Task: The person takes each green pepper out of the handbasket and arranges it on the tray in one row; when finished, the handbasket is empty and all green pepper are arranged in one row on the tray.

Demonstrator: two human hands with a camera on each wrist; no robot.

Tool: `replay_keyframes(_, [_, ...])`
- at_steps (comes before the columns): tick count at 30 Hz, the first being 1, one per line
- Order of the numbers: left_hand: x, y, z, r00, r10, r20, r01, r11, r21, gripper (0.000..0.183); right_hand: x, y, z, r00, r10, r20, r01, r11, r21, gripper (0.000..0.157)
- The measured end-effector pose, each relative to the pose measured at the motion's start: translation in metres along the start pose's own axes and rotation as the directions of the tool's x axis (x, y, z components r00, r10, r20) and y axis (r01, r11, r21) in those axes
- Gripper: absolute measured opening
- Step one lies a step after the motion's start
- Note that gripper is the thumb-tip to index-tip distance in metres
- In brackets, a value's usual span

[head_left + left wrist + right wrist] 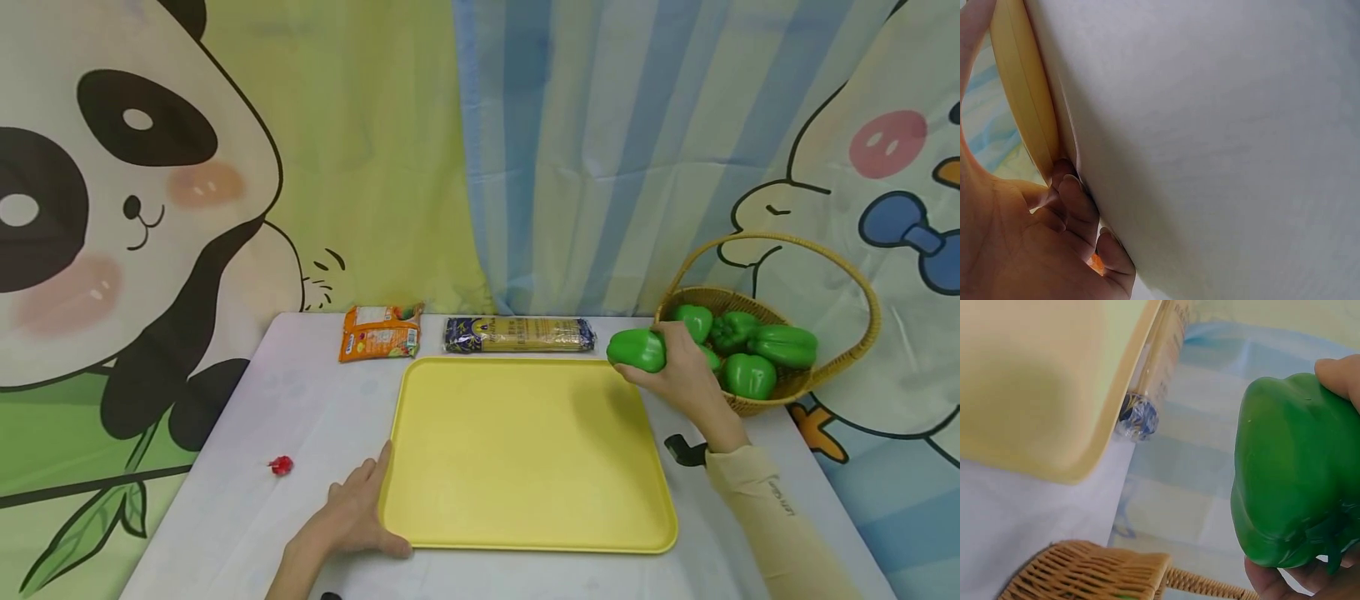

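My right hand [686,371] grips a green bell pepper [636,350] in the air over the back right corner of the yellow tray [525,454]. In the right wrist view the pepper [1291,469] shows its stem low down, with thumb and fingers on opposite sides of it. Just to the right stands a wicker basket [843,362] with a tall handle, holding several more green peppers [750,377]. My left hand [348,508] rests at the tray's front left corner, thumb along the front edge and fingers against the left side.
Behind the tray lie an orange snack packet [380,333] and a long pack of noodles [519,334] in clear wrap. A small red object [281,465] sits on the white table to the left. A black item [684,450] lies by my right wrist. Printed curtains hang behind.
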State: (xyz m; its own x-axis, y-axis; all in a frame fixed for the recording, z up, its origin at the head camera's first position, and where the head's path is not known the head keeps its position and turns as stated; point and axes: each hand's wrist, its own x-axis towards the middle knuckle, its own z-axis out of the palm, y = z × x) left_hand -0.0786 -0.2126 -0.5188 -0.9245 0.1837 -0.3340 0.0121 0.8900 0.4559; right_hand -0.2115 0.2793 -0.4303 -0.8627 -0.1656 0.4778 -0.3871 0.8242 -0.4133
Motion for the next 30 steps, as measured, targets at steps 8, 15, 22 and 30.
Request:
replay_keyframes(8, [-0.001,0.000,0.001,1.000,0.007,-0.006,-0.007,1.000,-0.001,0.156,0.003,-0.009,0.006,0.999,-0.025,0.031,0.024,0.999,0.023,0.079])
replay_keyframes(15, [-0.002,0.001,0.000,1.000,-0.004,-0.005,0.004,1.000,0.002,0.156,0.004,-0.014,0.018,0.985,-0.170,-0.017,0.170,0.985,0.001,0.077])
replay_keyframes(22, [-0.002,0.002,0.000,1.000,-0.014,-0.002,0.014,1.000,0.006,0.156,-0.001,-0.022,0.035,0.974,-0.224,0.027,0.224,0.975,0.006,0.081])
replay_keyframes(30, [-0.002,0.002,-0.001,1.000,0.017,-0.018,-0.017,1.000,-0.007,0.156,-0.008,-0.037,0.056,0.983,-0.127,0.135,0.126,0.992,0.016,0.093])
